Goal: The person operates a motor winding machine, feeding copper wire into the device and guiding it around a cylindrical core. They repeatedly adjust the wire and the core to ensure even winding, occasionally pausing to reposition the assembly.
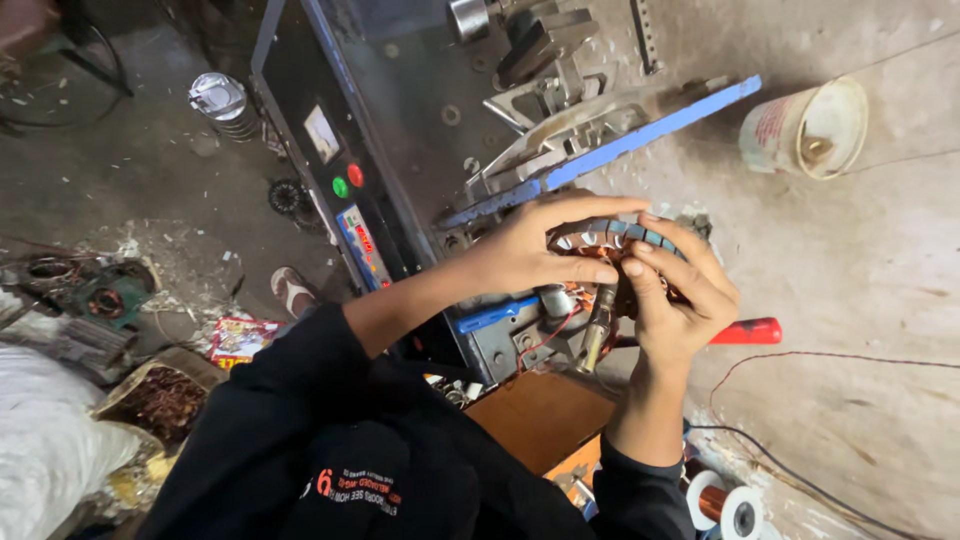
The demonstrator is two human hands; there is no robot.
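Dusty workshop floor: one motor stator (copper windings) gripped by both left hand and right hand, fingers closed around it.

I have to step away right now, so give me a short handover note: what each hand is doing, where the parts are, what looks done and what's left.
Left hand: fingers spread over the top of the round motor stator, in a grip on it.
Right hand: holds the stator's right side from below.
The stator sits in front of the grey machine, above its blue arm.
A red-handled tool lies on the floor by the right wrist; copper wire spools lie lower right.
Done: copper windings show inside the stator.
Left: cannot tell how many slots remain.
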